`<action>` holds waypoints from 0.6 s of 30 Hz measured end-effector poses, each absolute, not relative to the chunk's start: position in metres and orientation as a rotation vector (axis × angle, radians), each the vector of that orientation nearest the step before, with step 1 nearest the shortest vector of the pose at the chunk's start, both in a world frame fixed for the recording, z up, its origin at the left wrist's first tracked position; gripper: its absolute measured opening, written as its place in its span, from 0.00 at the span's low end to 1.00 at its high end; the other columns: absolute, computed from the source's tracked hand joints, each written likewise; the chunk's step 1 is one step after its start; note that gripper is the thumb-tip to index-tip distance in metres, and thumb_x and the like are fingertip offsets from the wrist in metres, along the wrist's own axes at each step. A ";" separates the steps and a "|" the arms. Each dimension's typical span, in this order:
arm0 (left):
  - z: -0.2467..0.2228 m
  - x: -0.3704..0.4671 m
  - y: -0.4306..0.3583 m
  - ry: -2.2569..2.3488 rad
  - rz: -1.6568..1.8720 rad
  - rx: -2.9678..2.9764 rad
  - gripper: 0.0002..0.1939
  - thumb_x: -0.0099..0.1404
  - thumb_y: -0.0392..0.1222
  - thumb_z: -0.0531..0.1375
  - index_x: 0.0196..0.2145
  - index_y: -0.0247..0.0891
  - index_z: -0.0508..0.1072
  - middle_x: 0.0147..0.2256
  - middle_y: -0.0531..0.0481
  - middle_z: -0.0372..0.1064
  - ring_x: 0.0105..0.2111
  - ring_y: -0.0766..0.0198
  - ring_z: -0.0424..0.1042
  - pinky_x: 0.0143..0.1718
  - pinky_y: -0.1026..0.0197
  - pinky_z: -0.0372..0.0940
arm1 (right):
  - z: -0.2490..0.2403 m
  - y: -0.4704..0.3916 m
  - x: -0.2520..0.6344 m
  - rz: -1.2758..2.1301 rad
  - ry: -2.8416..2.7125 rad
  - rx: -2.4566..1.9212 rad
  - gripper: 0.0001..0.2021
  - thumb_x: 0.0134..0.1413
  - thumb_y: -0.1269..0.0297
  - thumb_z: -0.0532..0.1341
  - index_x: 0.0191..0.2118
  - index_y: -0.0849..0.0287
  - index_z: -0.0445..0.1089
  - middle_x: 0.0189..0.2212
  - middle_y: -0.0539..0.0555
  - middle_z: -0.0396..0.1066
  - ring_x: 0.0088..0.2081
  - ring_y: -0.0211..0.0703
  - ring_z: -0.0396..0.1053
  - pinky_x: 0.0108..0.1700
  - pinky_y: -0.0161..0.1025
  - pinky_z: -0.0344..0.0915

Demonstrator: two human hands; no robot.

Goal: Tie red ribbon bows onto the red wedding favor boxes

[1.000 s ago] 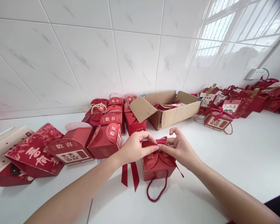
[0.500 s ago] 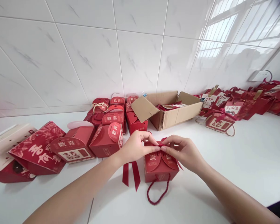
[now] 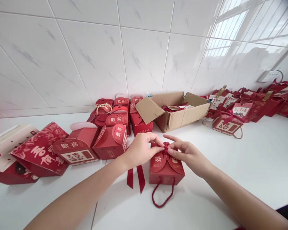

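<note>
A small red gift box (image 3: pixel 166 169) with curved top flaps stands on the white table, a dark red rope handle (image 3: pixel 162 204) hanging from its front. At its top, my left hand (image 3: pixel 144 148) pinches a red ribbon (image 3: pixel 140 179), whose two tails hang down left of the box. My right hand (image 3: pixel 188 155) has thumb and a finger closed on the ribbon at the knot from the right, its index finger lifted. The knot is partly hidden by the fingertips.
Red boxes (image 3: pixel 111 142) stand in a group at the left and behind. An open cardboard box (image 3: pixel 186 116) holds red pieces by the tiled wall. More red gift boxes (image 3: pixel 227 124) line the right back of the white table (image 3: pixel 261 153).
My right index finger has lifted away from the knot. The other fingers stay at the ribbon, and the view has shifted slightly.
</note>
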State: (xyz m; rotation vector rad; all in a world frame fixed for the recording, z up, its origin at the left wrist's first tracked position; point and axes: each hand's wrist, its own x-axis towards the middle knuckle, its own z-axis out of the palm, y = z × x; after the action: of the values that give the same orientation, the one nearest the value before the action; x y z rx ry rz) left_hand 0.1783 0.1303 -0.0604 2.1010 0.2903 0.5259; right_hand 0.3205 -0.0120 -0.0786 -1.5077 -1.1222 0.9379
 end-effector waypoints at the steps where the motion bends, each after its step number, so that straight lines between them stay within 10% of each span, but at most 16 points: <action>1: -0.063 0.179 0.130 0.261 0.570 2.115 0.02 0.58 0.35 0.64 0.28 0.37 0.76 0.32 0.50 0.75 0.35 0.63 0.74 0.40 0.61 0.68 | -0.079 -0.011 0.321 1.013 -1.126 -1.446 0.13 0.56 0.52 0.61 0.31 0.56 0.75 0.61 0.55 0.58 0.68 0.49 0.42 0.60 0.48 0.57; 12: -0.063 0.180 0.134 0.209 0.869 2.248 0.03 0.59 0.34 0.61 0.29 0.38 0.68 0.33 0.51 0.65 0.34 0.64 0.67 0.38 0.60 0.64 | -0.086 -0.009 0.316 1.099 -0.948 -1.253 0.10 0.54 0.54 0.64 0.31 0.54 0.77 0.63 0.51 0.55 0.66 0.52 0.47 0.56 0.43 0.61; 18: -0.045 0.166 0.129 0.217 0.406 2.422 0.05 0.58 0.41 0.63 0.30 0.39 0.71 0.32 0.53 0.67 0.33 0.64 0.68 0.36 0.61 0.64 | -0.084 -0.010 0.315 1.049 -1.010 -1.312 0.12 0.55 0.51 0.63 0.31 0.52 0.78 0.56 0.54 0.65 0.68 0.48 0.41 0.51 0.39 0.63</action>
State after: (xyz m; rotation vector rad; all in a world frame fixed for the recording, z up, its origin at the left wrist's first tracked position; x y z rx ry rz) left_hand 0.1664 0.1291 -0.0453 2.4216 0.2174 0.4055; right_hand 0.3148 -0.0102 -0.0839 -1.3122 -1.0104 1.0488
